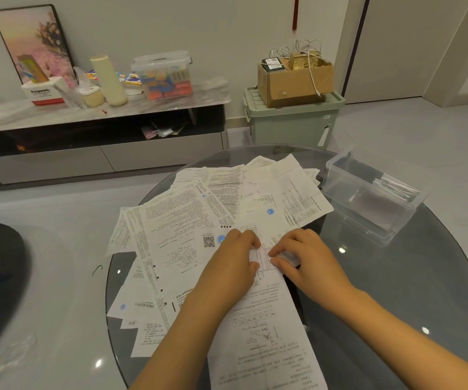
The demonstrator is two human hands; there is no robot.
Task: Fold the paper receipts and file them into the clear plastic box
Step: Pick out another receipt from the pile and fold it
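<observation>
— Grey tiled floor (58,220), pale wall; low marble-topped cabinet (100,114) along upper left, carrying a framed picture (34,40), a tissue box (43,92), a cream bottle (109,80) and a lidded storage tub (163,76). Anything further right?

— Green bin (291,119) at upper centre-right, topped by a cardboard box (294,77) with cables. Below it, filling lower centre and right: round dark glass bench (410,291).

— And on the bench?

— Paper receipts (213,198) fanned loosely and overlapping across centre frame. Clear plastic box (367,198) at right, open-topped, just beside the pile's edge; a few folded slips apparently inside at its far right end.

— Hands?

— Both at centre, on one long receipt (266,319) running down to the bottom edge. Left hand (232,263): fingers curled, pinching the strip's left edge. Right hand (305,260): fingers (276,253) bent narrow, pinching a folded part of that same strip.
</observation>
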